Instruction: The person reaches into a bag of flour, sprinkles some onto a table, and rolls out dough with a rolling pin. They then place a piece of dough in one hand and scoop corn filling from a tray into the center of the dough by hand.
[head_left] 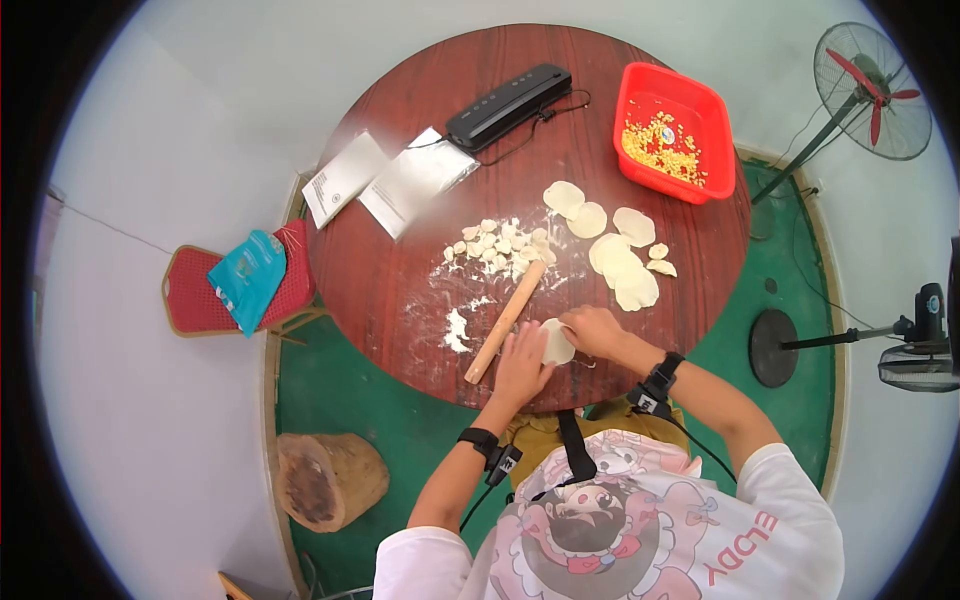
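Observation:
A round dough wrapper lies near the front edge of the table, between my two hands. My right hand has its fingertips closed on the wrapper's upper right edge. My left hand rests at the wrapper's left side with its fingers stretched out, right beside a wooden rolling pin. The pin lies slanted on the table, its far end touching a heap of small dough pieces. Several flat dough wrappers are spread beyond my right hand, some overlapping, with two small dough pieces next to them.
On the round wooden table are loose flour, a red basin with yellow bits, a black corded appliance and silver-white packets. Around it stand a red chair holding a turquoise bag, a log stool and fans.

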